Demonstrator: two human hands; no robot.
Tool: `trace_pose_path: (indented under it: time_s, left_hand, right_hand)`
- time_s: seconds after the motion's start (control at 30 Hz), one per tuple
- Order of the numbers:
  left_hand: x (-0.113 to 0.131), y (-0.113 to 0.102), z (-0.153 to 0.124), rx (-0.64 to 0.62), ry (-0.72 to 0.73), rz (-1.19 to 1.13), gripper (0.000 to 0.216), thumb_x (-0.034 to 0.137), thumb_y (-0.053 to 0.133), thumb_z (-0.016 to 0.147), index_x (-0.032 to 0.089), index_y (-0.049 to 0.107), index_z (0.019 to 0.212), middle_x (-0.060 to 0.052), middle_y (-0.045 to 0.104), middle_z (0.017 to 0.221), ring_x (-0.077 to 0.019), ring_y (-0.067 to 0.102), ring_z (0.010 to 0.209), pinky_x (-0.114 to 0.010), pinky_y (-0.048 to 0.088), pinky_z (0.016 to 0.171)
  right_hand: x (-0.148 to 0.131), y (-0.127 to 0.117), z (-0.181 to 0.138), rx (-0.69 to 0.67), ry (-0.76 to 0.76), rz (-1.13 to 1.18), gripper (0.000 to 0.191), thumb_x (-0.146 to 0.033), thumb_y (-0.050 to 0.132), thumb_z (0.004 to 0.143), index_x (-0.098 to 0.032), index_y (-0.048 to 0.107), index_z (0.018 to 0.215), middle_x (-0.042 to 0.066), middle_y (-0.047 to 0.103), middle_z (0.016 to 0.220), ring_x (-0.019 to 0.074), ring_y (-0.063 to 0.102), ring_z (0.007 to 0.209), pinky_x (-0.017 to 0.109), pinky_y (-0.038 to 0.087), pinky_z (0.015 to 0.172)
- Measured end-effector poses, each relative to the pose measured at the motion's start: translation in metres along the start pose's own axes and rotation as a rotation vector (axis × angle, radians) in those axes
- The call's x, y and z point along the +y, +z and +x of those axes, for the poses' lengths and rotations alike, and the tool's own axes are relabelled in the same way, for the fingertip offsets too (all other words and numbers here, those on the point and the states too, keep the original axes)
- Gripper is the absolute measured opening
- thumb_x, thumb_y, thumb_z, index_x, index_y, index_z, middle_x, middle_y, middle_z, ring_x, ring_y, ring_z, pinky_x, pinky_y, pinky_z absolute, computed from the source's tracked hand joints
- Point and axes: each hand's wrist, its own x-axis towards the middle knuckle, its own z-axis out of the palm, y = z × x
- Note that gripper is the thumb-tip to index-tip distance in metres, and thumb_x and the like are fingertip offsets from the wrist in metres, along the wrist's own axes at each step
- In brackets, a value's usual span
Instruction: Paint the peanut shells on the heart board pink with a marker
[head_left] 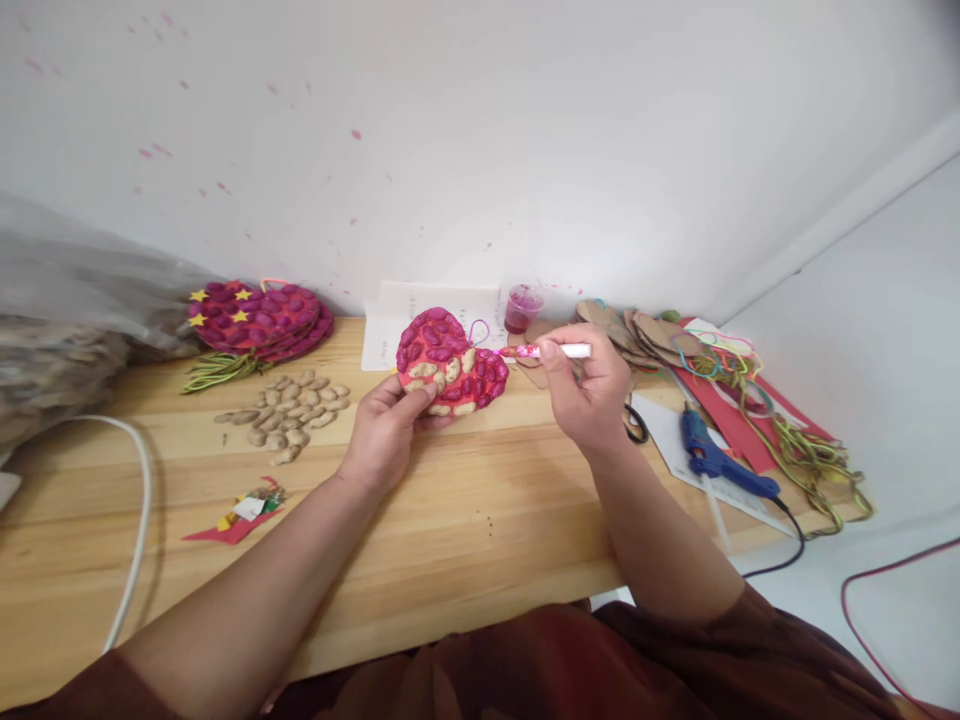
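Observation:
My left hand (384, 425) holds up a red heart-shaped piece (448, 362) covered in peanut shells, some painted magenta and some bare. The fingers grip its lower left edge. My right hand (589, 392) pinches a white-handled paintbrush (559, 351). Its pink tip touches the right side of the heart. A small cup of pink paint (522, 308) stands just behind, by the wall.
Loose peanuts (292, 412) lie to the left on the wooden table (465, 520). A stack of finished painted hearts (255, 318) sits further back left. Cardboard cut-outs (645, 335), coloured strings (795, 445), scissors and a blue glue gun (716, 462) are at the right. A white cable (135, 520) crosses the left.

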Motion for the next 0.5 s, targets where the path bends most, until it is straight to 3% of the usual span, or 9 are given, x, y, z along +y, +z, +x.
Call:
trace_pose_path:
  time_s: [0.3,0.5]
  left_hand:
    - [0.0006,0.0009,-0.0013,-0.001,0.013,-0.005,0.039,0.032,0.092,0.058,0.015,0.073,0.086,-0.002,0.073,0.082,-0.0154,0.068,0.066,-0.027,0.06,0.057]
    - [0.0005,0.001,-0.0015,0.009,0.012,0.002,0.037,0.032,0.092,0.059,0.015,0.073,0.086,-0.002,0.074,0.08,-0.0151,0.067,0.063,-0.026,0.059,0.055]
  right_hand:
    - [-0.0006,-0.0001,0.0005,0.0,-0.023,-0.01,0.004,-0.028,0.065,0.094,-0.024,0.067,0.094,0.003,0.072,0.089,0.0202,0.067,0.086,0.04,0.053,0.083]
    - [-0.0072,0.002,-0.0007,-0.096,-0.106,0.025,0.004,-0.027,0.065,0.094,-0.026,0.069,0.094,0.003,0.073,0.088,0.021,0.065,0.087,0.042,0.052,0.085]
